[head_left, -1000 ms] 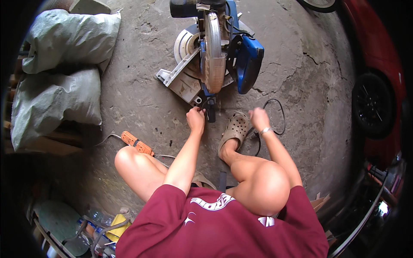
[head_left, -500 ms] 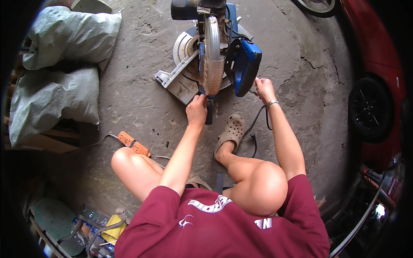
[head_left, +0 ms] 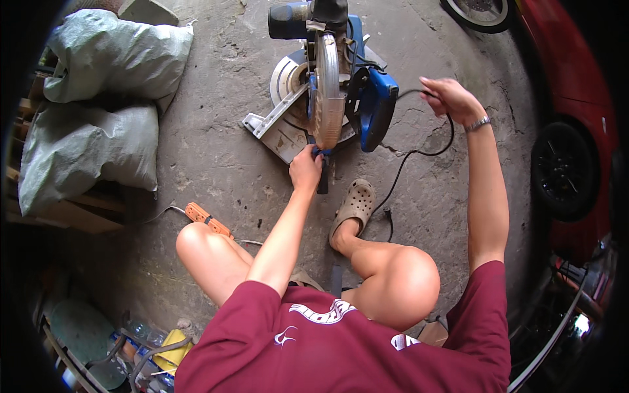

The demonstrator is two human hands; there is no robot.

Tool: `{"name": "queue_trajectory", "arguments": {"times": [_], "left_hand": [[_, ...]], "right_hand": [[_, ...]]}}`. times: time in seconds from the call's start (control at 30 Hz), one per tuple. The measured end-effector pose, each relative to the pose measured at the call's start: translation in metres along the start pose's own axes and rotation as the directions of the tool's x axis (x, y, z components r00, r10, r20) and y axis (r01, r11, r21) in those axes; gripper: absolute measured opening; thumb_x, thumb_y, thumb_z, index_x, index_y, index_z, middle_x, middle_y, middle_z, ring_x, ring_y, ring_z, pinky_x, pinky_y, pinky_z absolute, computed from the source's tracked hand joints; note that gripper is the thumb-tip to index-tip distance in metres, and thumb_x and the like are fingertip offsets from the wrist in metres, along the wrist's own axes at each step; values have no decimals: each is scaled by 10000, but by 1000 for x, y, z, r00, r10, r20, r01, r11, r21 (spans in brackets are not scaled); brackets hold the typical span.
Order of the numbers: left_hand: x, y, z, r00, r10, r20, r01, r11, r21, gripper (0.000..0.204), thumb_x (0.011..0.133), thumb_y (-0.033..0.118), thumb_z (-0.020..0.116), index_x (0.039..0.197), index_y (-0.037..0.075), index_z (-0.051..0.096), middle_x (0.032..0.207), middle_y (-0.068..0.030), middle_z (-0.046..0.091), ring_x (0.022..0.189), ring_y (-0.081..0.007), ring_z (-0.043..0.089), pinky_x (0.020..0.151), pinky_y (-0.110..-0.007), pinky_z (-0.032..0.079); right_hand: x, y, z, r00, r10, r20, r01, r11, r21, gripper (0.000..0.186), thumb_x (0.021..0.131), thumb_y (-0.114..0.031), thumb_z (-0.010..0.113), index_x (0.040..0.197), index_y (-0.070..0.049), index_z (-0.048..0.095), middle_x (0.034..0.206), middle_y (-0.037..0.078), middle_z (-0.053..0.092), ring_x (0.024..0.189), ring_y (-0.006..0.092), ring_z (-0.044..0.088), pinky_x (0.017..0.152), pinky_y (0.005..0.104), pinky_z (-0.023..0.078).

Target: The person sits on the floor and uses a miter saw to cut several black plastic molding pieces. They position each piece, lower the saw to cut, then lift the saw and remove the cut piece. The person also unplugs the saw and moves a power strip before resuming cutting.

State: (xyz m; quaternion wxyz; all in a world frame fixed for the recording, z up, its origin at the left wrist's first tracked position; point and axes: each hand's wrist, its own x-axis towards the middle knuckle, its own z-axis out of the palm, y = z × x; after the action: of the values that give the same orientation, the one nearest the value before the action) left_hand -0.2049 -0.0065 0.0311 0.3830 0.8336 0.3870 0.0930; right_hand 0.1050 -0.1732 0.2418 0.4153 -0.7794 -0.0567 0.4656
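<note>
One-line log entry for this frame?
left hand: at miter saw front knob | right hand: holds black cord raised | posture: squatting on concrete

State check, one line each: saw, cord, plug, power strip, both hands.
Miter saw: on the concrete floor, blade head down.
Black cord: slack, lifted off the floor at one end.
Plug: lying loose on the floor, not connected.
Orange power strip: on the floor, sockets hard to make out.
Left hand: gripping the saw's front handle.
Right hand: closed on the cord.
</note>
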Motion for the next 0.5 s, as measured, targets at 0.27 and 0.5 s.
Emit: {"name": "queue_trajectory", "arguments": {"times": [0.27,0.5], "left_hand": [[-74,19,-2,990,-33,141,71,959,-276,220,917,259,662,955,45,696,761,-96,709,645,-175,660,619,-323,510],[-56,45,-53,869,-68,490,473,409,-781,504,1041,451,446,1188,10,641,996,-73,712,866,-149,668,729,-295,512]], "right_hand": [[31,-87,86,971,-204,-126,175,962,-209,210,937,-120,558,805,12,653,607,5,555,467,123,464,433,309,415],[-86,20,203,826,-563,-28,516,776,-363,143,967,-129,534,947,4,486,736,303,599,713,494,608,566,496,485]]}}
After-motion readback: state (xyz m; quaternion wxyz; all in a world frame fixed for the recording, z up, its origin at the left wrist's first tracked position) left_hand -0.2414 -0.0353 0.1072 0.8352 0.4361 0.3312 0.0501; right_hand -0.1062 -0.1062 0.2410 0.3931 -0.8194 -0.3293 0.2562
